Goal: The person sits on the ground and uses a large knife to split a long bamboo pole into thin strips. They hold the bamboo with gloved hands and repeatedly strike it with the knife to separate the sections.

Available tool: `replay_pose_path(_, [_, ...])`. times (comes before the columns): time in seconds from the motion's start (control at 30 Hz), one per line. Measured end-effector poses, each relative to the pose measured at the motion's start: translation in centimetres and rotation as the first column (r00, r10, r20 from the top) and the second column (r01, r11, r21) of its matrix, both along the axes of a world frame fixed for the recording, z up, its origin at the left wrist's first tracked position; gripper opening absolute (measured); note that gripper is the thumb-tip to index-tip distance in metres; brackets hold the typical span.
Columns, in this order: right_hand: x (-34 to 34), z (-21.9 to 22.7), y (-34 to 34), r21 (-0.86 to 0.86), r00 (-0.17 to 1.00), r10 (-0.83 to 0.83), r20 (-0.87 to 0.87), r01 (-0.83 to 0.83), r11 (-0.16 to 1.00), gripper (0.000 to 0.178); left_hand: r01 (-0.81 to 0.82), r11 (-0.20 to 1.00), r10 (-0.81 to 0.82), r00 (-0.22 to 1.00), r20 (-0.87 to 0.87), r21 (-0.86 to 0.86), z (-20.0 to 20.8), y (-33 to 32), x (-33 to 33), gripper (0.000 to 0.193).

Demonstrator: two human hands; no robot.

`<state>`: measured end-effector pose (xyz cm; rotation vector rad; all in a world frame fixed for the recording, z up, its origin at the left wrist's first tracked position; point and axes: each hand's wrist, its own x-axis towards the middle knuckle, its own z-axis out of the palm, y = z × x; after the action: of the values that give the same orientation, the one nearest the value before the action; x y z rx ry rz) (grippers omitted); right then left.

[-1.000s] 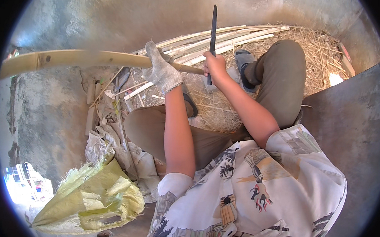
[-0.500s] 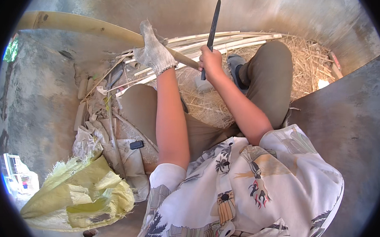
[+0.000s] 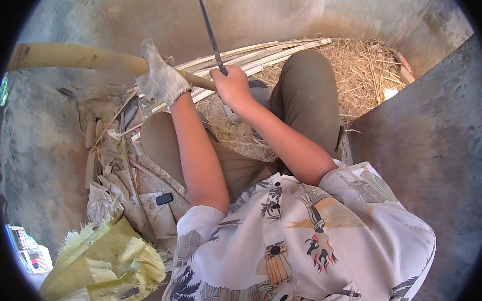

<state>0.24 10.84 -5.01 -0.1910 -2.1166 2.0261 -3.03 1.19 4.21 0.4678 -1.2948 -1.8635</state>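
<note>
left hand (image 3: 162, 76) grips bamboo (image 3: 86, 57); yellow sack (image 3: 104, 263) crumpled, contents hidden

The right hand (image 3: 235, 88) is tipping the long black knife (image 3: 209, 31) leftward: its blade, nearly upright a second ago, is now slanting, and its butt is disappearing behind the fist. The far left stretch of the bamboo pole (image 3: 78, 57) is sitting lower than half a second ago. The right shoe (image 3: 261, 92) is now partly hiding behind the hand, and a small black object (image 3: 164, 199) is showing beside the left forearm (image 3: 198, 148)
</note>
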Motion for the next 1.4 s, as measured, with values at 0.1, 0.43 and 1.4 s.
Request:
replay_pose_path(0.1, [0.1, -1.4, 0.1, -0.006, 0.999, -0.049, 0.016, 0.049, 0.999, 0.031, 0.055, 0.998, -0.055, 0.998, 0.006, -0.006, -0.4, -0.1, -0.1, 0.034])
replay_pose_path(0.43, [0.3, -2.8, 3.1, -0.071, 0.998, -0.059, 0.022, 0.061, 0.996, 0.033, 0.055, 0.998, -0.052, 0.996, -0.07, 0.043, -1.1, -1.5, 1.1, 0.031])
replay_pose_path(1.4, [0.1, 2.2, 6.9, -0.438, 0.984, 0.137, 0.11, -0.076, 0.896, 0.028, 0.25, 0.968, -0.248, 0.967, 0.06, -0.031, -6.8, 1.4, -1.4, 0.023])
